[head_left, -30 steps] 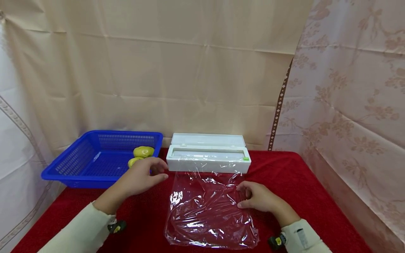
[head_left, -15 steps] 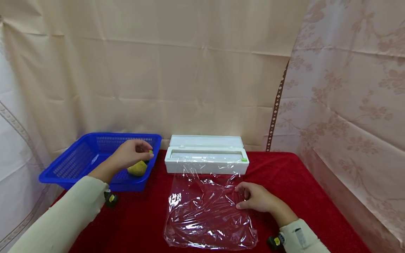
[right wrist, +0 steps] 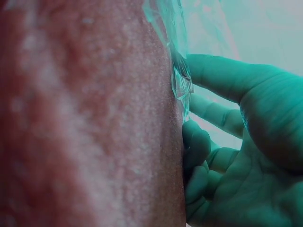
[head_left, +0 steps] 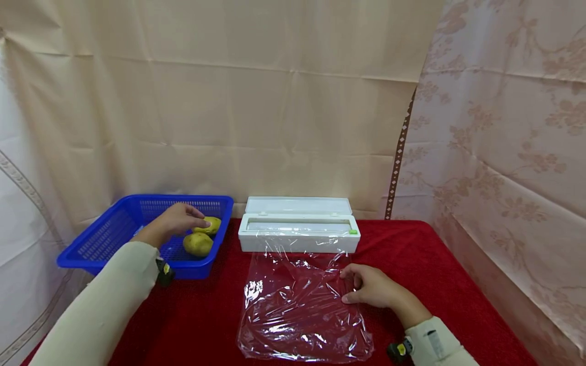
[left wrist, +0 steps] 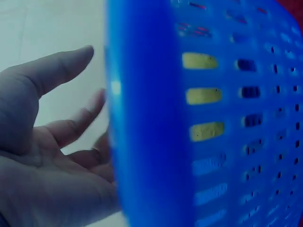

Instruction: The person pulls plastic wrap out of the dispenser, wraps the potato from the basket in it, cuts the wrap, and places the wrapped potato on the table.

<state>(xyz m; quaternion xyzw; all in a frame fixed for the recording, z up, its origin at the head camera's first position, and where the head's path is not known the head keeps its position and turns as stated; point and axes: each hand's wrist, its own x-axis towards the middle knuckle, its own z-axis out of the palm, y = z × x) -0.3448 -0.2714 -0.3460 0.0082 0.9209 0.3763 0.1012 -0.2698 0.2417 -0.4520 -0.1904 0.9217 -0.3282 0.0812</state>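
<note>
In the head view my left hand [head_left: 176,222] is over the blue basket [head_left: 75,259], its fingertips at the farther of two yellow potatoes [head_left: 211,225]. The nearer potato [head_left: 198,245] sits just below that hand. The left wrist view has the left thumb and fingers [left wrist: 71,125] spread apart, partly hidden by the basket's rim [left wrist: 147,113]. A sheet of clear plastic wrap [head_left: 302,315] lies crinkled on the red cloth. On its right edge rests my right hand [head_left: 371,285], thumb and forefinger apart on the film.
Behind the sheet stands a white wrap dispenser [head_left: 297,243] with its lid [head_left: 297,205] raised and a green slider [head_left: 353,232] at the right end. The film runs out over its front. A beige curtain [head_left: 256,112] hangs behind the table.
My left hand has moved left and back from beside the dispenser into the basket, to the farther potato. The right hand and the film have stayed in place.
</note>
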